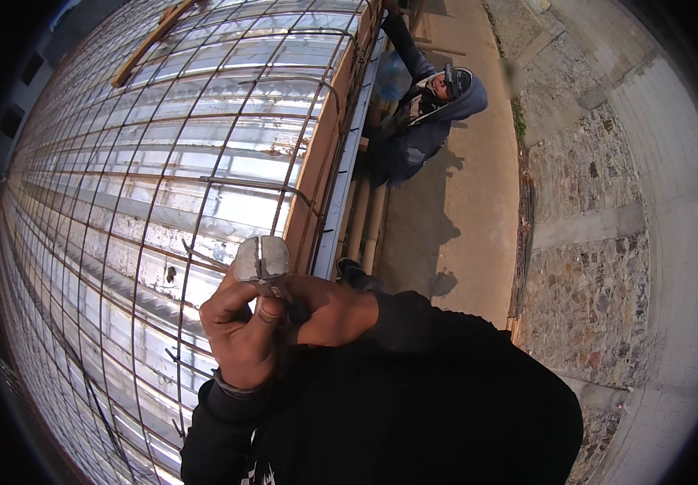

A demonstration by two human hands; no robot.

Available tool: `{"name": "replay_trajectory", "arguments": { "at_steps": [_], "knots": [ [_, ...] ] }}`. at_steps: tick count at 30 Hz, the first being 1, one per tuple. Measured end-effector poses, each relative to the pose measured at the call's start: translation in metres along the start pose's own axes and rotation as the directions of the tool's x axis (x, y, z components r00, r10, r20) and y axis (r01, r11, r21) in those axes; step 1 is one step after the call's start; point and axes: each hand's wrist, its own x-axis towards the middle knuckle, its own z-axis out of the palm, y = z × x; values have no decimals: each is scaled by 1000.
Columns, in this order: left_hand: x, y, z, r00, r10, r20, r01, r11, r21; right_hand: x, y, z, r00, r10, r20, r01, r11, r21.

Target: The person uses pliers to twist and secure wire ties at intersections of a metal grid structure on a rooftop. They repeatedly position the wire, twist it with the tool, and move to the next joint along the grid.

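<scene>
- The grey, broad-headed metal tool (270, 260), which looks like a pair of pincers, points away from the person's body, its head toward the upper edge of the view
- Its long axis runs roughly up and down the picture; a dark slit along much the same line splits the head into two blocky halves
- The head stands just beyond the fingers, the narrower neck sits at the hands, and the lower part is hidden by them
- The left hand (240, 339) lies below and left of the head, its fingers curled and clamped on the tool
- The right hand (326, 309) comes in from the right and meets the left; its fingertips are hidden, so I cannot tell its grip
- The head shows against the rusty steel-bar mesh (256, 184), near the long reddish-brown wooden board (317, 174)
</scene>
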Motion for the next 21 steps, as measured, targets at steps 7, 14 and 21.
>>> {"name": "replay_trajectory", "arguments": {
  "at_steps": [7, 14, 21],
  "knots": [
    [-37, -31, 44, 950, -233, -209, 227, 972, -53, -49, 22, -44, 857, 514, 37, -508, 830, 232],
    [-49, -102, 58, 475, -813, 337, 880, 448, -159, -73, 68, -112, 802, 576, -156, -556, 816, 155],
    [-25, -185, 94, 353, -927, 124, 841, 256, -476, -90, 185, -134, 819, 518, -246, -573, 743, -346]
  ]
}}
